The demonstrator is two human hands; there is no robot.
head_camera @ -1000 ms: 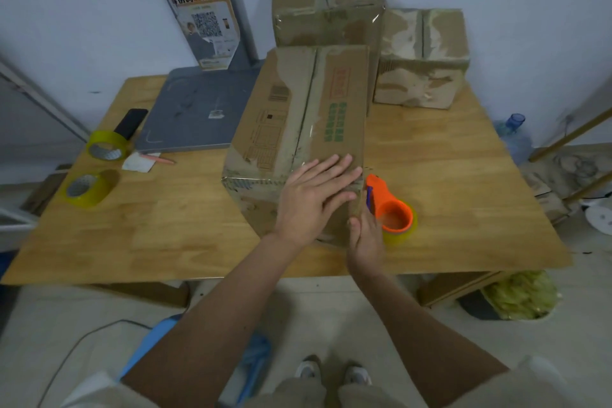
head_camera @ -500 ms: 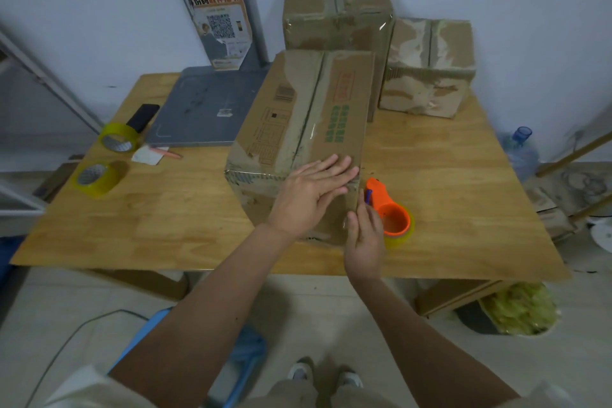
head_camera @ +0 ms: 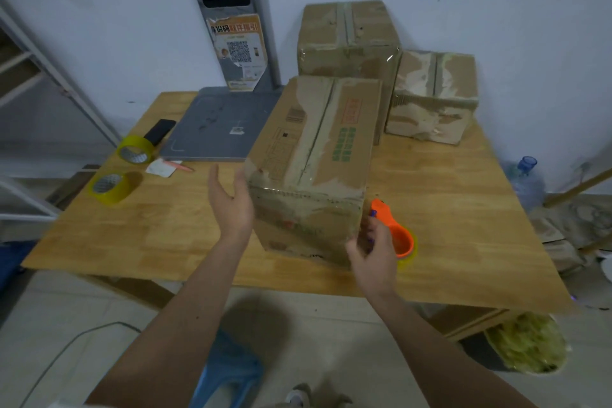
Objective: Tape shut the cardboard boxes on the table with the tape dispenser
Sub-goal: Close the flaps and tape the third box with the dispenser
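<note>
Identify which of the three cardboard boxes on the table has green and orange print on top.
The long front box, between the hands. The two boxes behind it, the tall box and the small box, have plain tops.

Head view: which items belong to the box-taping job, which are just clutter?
Job:
- near cardboard box, between both hands
- two boxes behind
- orange tape dispenser, by the right hand
- left hand, open beside the box

Lying about:
- two yellow tape rolls
- grey board
- black phone
- paper scrap
</note>
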